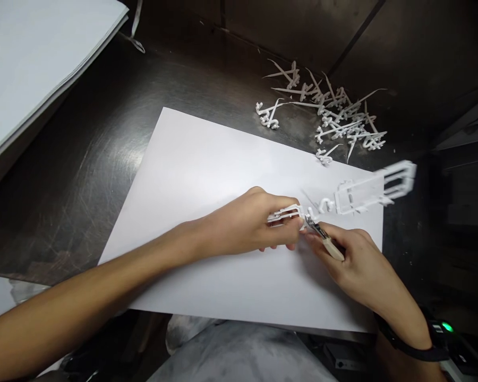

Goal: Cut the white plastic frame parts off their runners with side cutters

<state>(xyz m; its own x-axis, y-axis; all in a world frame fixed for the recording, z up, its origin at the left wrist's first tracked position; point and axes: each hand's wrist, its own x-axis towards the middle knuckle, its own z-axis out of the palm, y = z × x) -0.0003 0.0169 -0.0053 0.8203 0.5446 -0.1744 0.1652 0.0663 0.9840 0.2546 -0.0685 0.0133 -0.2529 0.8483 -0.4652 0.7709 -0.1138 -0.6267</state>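
Observation:
My left hand (258, 223) is closed round a white plastic frame part (289, 214) over a large white sheet (183, 175). From the right, my right hand (350, 254) grips a small cutting tool (331, 248) with a cream-coloured handle. Its metal tip meets the white plastic beside my left fingertips. Just past the tool tip, another white frame piece (382, 188), blurred, extends up to the right over the sheet's edge. Whether it joins the held part I cannot tell.
A pile of thin white plastic scraps (342, 116) lies on the dark metal table (91, 106) beyond the sheet. At the upper left is a stack of white sheets (43, 58), with a thin strap (137, 24) beside it.

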